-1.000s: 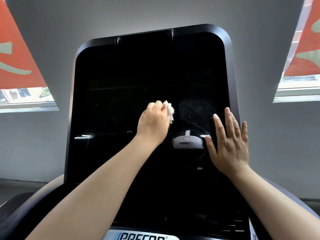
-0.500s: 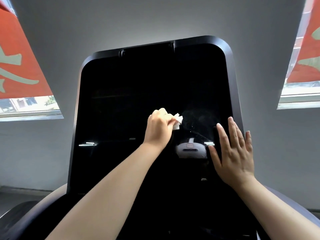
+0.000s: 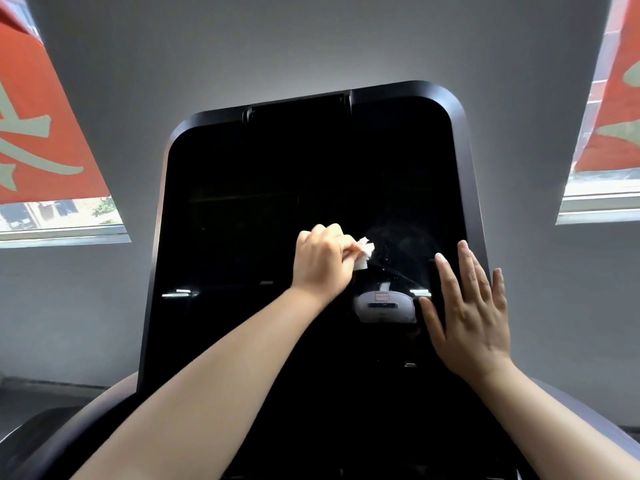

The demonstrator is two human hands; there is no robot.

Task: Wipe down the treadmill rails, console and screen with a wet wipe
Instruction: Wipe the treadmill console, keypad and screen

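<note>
Grey wall [image 3: 311, 39] and red banners [image 3: 41, 140] behind. Left hand [image 3: 320, 261] pinching crumpled wet wipe [image 3: 468, 255] against black treadmill screen [image 3: 263, 209]; right hand [image 3: 467, 313] just beside, fingers straight, flat on glass.

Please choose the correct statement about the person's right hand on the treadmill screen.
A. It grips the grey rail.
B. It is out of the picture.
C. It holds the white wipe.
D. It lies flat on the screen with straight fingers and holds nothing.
D: the right hand lies flat on the black screen with fingers straight and spread, while the left hand pinches the wipe.
</note>
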